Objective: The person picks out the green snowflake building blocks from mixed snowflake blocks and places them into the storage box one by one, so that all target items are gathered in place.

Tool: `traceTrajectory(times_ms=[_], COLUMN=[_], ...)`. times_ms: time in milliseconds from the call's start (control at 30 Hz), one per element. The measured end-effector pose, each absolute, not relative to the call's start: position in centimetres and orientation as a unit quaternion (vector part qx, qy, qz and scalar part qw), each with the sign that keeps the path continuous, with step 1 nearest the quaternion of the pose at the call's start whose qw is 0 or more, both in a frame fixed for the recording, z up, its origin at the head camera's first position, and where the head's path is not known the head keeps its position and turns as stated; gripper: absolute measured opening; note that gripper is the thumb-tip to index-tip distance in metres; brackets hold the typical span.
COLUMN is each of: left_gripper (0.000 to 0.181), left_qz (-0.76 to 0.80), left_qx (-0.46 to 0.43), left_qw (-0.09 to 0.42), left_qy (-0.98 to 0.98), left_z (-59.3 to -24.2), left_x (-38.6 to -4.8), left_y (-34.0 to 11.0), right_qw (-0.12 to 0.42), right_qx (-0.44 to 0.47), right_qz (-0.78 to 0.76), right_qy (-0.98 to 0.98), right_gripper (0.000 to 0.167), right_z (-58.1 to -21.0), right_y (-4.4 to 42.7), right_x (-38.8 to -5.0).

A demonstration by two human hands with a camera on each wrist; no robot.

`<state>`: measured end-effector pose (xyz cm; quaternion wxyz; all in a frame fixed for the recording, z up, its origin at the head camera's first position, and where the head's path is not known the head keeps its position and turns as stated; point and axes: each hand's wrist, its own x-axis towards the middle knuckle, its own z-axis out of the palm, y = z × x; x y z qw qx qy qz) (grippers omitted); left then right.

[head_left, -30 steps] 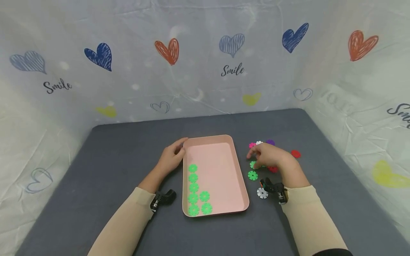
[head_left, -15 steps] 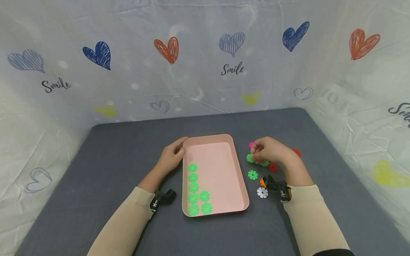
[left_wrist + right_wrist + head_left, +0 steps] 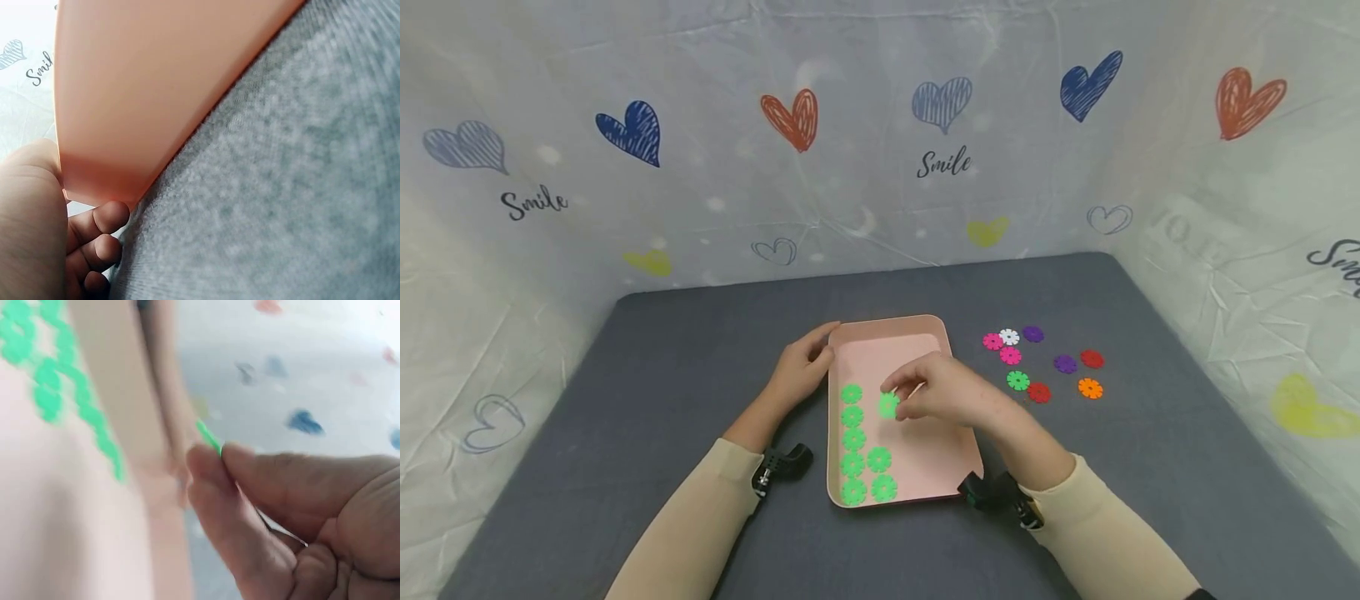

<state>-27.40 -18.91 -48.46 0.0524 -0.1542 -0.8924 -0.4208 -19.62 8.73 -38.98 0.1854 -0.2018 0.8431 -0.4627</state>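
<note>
A pink tray (image 3: 910, 350) lies on the dark grey cloth, with two columns of green flower-shaped plastic discs (image 3: 853, 439) along its left side. My left hand (image 3: 801, 367) holds the tray's far left corner, its thumb at the rim and fingers (image 3: 111, 216) curled by the outer wall. Over the middle of the tray, my right hand (image 3: 951, 392) pinches another green disc (image 3: 888, 406) between thumb and fingertip. That disc shows edge-on in the right wrist view, mostly behind the fingertips. Whether it touches the tray, I cannot tell.
Right of the tray lie loose discs: a green disc (image 3: 1018, 381), red disc (image 3: 1039, 392), orange disc (image 3: 1090, 388), white disc (image 3: 1009, 337), plus several pink, purple and red ones. My right forearm covers the cloth beside the tray's near right side.
My right hand has taken a green disc from the loose discs and moved left with it over the tray. My left hand stays at the corner.
</note>
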Motion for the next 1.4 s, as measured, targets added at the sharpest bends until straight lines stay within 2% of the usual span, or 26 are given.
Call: traceTrajectory(times_ms=[333, 600, 767, 967, 1133, 1333, 1400], left_gripper=[0.050, 0.050, 0.050, 0.051, 0.050, 0.050, 0.050], left_qz=[-0.427, -0.432, -0.426, -0.425, -0.427, -0.423, -0.422], left_qx=[-0.149, -0.152, -0.150, -0.147, -0.151, -0.152, -0.153], left_qw=[0.050, 0.053, 0.058, 0.058, 0.061, 0.057, 0.058], left_qy=[-0.890, -0.887, -0.890, -0.891, -0.890, -0.892, -0.892], left_z=[-48.6, -48.5, -48.5, -48.4, -48.4, -48.6, -48.6], left_x=[-27.4, -27.5, -27.5, -27.5, -27.6, -27.6, -27.5], left_y=[-18.9, -18.8, -18.8, -18.8, -18.8, -19.0, -18.9], right_qw=[0.079, 0.072, 0.080, 0.077, 0.132, 0.304, 0.344], right_qx=[-0.245, -0.276, -0.279, -0.256, -0.204, -0.154, -0.135], right_qz=[-0.311, -0.295, -0.299, -0.337, -0.359, -0.366, -0.359], right_qy=[0.915, 0.912, 0.909, 0.903, 0.901, 0.866, 0.857], right_gripper=[0.023, 0.021, 0.024, 0.022, 0.021, 0.032, 0.036], right_z=[-43.7, -44.3, -43.2, -38.6, -37.5, -40.3, -41.2], right_y=[4.9, 4.5, 5.1, 9.3, 14.5, 18.0, 18.2], right_x=[-18.8, -18.5, -18.5, -19.3, -21.4, -23.7, -23.9])
